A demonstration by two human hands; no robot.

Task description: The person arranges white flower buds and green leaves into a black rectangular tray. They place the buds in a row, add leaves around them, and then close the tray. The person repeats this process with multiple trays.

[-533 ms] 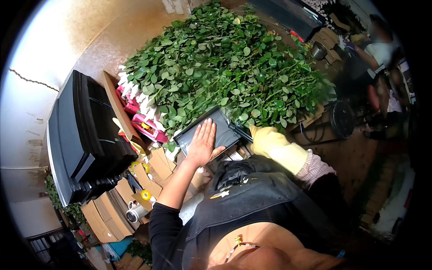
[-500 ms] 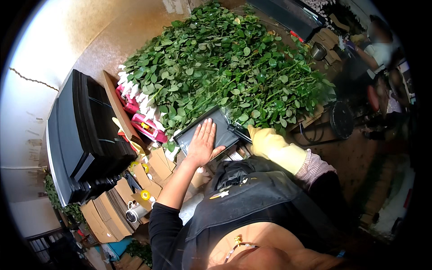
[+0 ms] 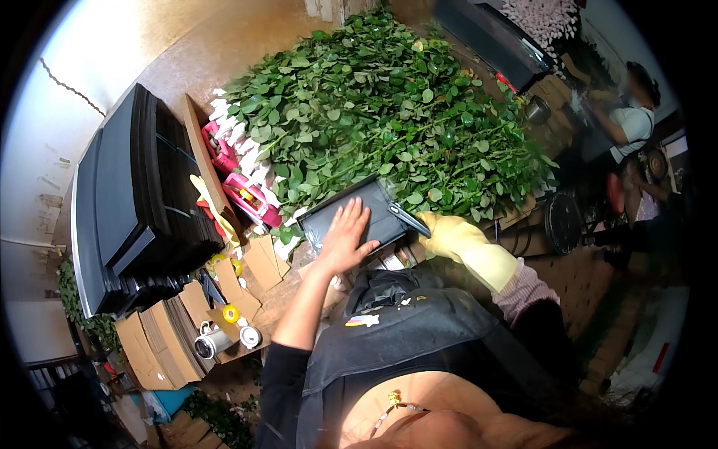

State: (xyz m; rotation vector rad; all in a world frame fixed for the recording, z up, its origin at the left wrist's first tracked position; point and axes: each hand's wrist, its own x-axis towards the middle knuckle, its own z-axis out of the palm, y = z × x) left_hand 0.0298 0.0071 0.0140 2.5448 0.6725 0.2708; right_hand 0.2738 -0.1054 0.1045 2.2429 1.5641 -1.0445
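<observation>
My left hand [image 3: 342, 238] lies with fingers apart on a dark grey, shallow folded tray [image 3: 327, 221], which has a clear film on it. My right hand [image 3: 460, 251], in a pale yellow glove with a pink cuff, grips a black stapler-like tool [image 3: 406, 217] at the tray's right side. Just beyond the tray lies a big heap of leafy green stems [image 3: 389, 112], with white-wrapped ends and pink plastic holders [image 3: 250, 200] along its left side.
At left stand stacked black sheets [image 3: 131, 202], cardboard pieces [image 3: 161, 344], yellow tape [image 3: 230, 313] and a metal mug [image 3: 213, 344]. A long black box [image 3: 486, 41] lies at top right. At right are a co-worker [image 3: 624, 127] and a black round seat [image 3: 561, 223].
The view has shifted slightly. The tool in my right hand sits at a slightly different angle on the tray, with my left hand still pressed there. The co-worker at right has moved a little.
</observation>
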